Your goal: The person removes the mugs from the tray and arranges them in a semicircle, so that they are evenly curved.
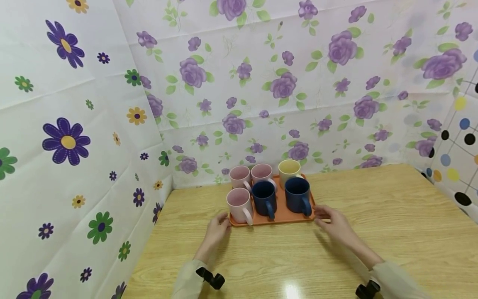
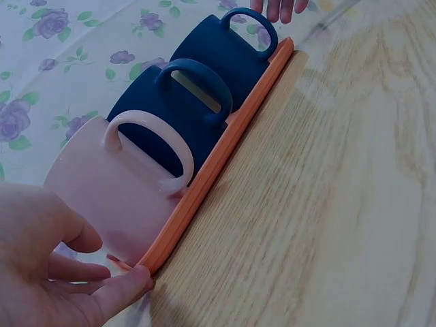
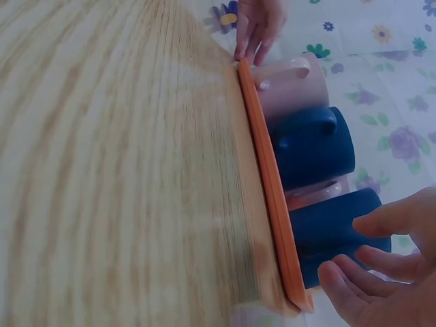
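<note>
An orange tray (image 1: 285,216) lies on the table, carrying three pink mugs, two dark blue mugs and a pale yellow mug (image 1: 289,168). A pink mug (image 1: 240,205) stands at its front left; the blue mugs (image 1: 297,197) fill the rest of the front row, handles toward me. At the tray's left front corner, my left hand (image 1: 218,230) touches the rim with a fingertip, as the left wrist view (image 2: 41,266) shows. Beside the right end is my right hand (image 1: 334,222). Its fingers are spread and loosely bent near a blue mug (image 3: 334,228), with nothing held.
The wooden table (image 1: 272,253) reaches toward me and out to both sides. Right behind the tray hangs a rose-patterned cloth (image 1: 242,104). A flower-printed cloth (image 1: 74,187) borders the left side, and a dotted one (image 1: 455,149) the right.
</note>
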Tool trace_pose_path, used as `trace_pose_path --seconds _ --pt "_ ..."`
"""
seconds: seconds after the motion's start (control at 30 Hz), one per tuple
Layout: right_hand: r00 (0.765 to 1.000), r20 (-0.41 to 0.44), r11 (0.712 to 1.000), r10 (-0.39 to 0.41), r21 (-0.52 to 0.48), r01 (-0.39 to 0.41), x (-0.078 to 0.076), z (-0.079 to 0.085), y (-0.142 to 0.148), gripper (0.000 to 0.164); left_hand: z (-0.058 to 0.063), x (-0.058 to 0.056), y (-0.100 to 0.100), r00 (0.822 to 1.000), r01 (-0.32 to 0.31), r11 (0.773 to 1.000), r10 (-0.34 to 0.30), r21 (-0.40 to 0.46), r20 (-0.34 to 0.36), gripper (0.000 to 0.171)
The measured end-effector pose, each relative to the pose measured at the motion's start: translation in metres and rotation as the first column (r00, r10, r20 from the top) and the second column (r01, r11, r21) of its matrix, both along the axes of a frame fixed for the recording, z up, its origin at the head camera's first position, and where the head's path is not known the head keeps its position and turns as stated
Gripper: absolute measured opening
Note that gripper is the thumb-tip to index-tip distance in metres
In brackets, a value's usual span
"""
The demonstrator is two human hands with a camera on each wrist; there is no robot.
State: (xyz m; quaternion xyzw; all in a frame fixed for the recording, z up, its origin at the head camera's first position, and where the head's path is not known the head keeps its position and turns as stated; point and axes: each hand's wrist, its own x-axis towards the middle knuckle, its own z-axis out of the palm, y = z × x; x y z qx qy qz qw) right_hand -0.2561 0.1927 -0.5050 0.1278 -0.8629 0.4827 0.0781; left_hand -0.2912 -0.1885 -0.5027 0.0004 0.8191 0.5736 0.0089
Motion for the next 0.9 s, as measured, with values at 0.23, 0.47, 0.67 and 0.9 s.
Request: trace_pose_path --seconds 0.23,0.47,0.67,0.9 --pt "1.000 -0.007 1.000 -0.012 0.014 0.012 -0.005 -0.004 -0.004 0.039 -0.004 -0.010 0.001 0.999 -0.029 0.994 0.028 -0.102 -0.019 0.034" --pt "0.999 -0.021 0.999 -0.046 -0.017 0.046 -0.010 -0.007 -0.010 0.033 -0.005 -0.014 0.002 0.998 -0.052 0.980 0.044 -0.194 -0.045 0.027" --pt "0.985 -0.053 0.986 -0.164 -0.030 0.163 -0.016 -0.007 -0.018 0.031 -0.007 -0.020 0.003 0.998 -0.066 0.984 0.061 -0.166 -0.034 0.026" --pt "0.966 -0.105 0.970 -0.238 -0.073 0.231 -0.022 -0.011 -0.026 0.029 -0.010 -0.022 0.005 0.994 -0.073 0.979 0.056 -0.192 -0.091 0.026"
